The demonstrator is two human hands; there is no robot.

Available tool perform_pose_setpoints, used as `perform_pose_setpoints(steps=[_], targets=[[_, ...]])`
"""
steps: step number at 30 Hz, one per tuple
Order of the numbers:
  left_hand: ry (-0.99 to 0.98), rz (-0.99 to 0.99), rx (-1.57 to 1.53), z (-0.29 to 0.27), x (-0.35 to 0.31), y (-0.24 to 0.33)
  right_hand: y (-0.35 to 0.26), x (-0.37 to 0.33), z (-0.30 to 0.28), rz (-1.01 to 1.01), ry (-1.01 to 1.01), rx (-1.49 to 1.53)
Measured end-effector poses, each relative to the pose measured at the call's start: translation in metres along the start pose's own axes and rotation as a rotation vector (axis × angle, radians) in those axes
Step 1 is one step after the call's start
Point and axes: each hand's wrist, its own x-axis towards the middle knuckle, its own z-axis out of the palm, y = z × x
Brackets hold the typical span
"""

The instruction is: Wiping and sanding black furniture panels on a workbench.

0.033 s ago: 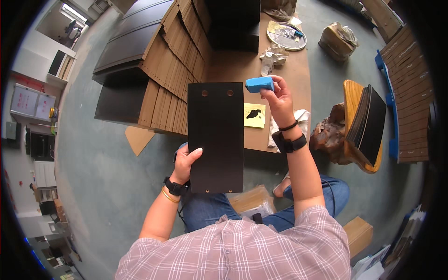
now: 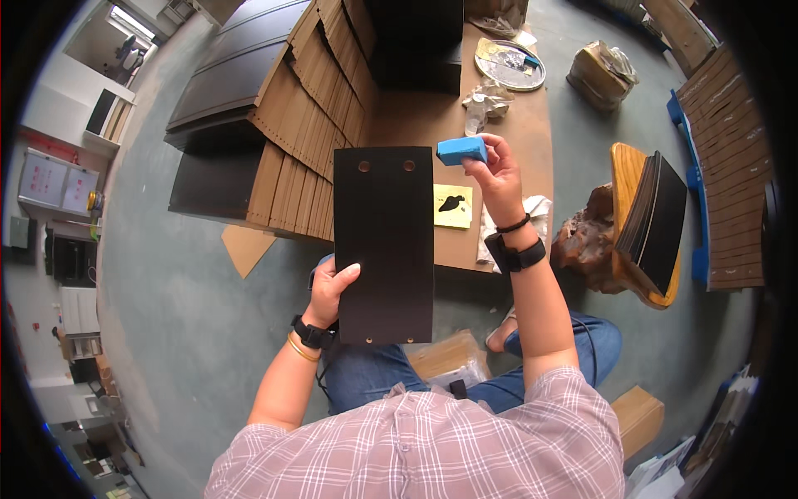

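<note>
the flat black rectangular board with paired round holes (image 2: 384, 241) might have tilted or slipped, being gripped along one edge only. it lay at two o'clock from the left hand (image 2: 327, 291), whose thumb pressed its face, fingers hidden behind. the right hand (image 2: 499, 173), curled, pinched a light-blue, brick-shaped block (image 2: 460, 150) at its ten o'clock; a yellow, dark-marked paper sheet (image 2: 449, 218) lay toward eight o'clock.
</note>
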Motion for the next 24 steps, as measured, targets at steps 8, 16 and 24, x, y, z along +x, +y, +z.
perform_pose_setpoints(steps=[8, 16, 24], targets=[[-0.015, 0.004, -0.010, -0.003, -0.002, 0.001, -0.001, 0.004, 0.013, -0.140, -0.068, -0.282], [-0.005, 0.010, -0.016, -0.002, -0.002, 0.003, -0.008, -0.004, 0.013, -0.072, -0.067, -0.344], [-0.017, 0.011, -0.014, -0.004, -0.002, 0.002, -0.001, 0.009, 0.009, -0.118, 0.038, -0.314]])
